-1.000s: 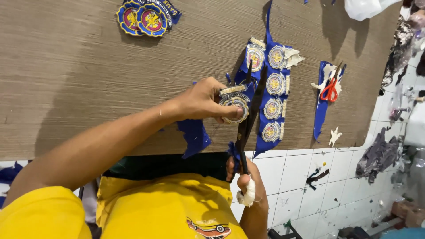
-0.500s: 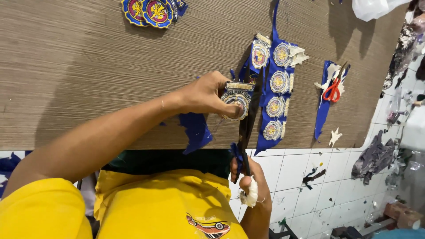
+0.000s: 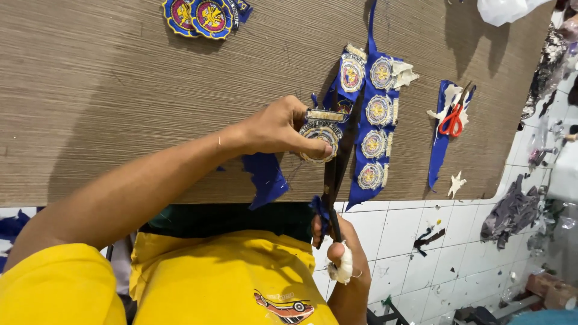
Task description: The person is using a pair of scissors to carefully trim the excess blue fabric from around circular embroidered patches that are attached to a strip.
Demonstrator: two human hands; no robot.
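- The left hand (image 3: pixel 280 129) pinches a round badge (image 3: pixel 319 135) between thumb and fingers, just inside the desk's (image 3: pixel 120 102) near edge.
- The right hand (image 3: pixel 340 256), off the near edge, is closed around the handles of long scissors (image 3: pixel 337 168); one finger is wrapped in white.
- The scissor blades lie against the badge's right side.
- A blue strip (image 3: pixel 376 126) of uncut badges lies just right of the scissors.
- Red scissors (image 3: pixel 451 120) rest on a blue scrap (image 3: pixel 438 162) nearer the right edge.
- Finished badges (image 3: pixel 201 15) lie at the far edge.

Woven-top table (image 3: pixel 120 108) — patches (image 3: pixel 201 15), red scissors (image 3: pixel 451 120)
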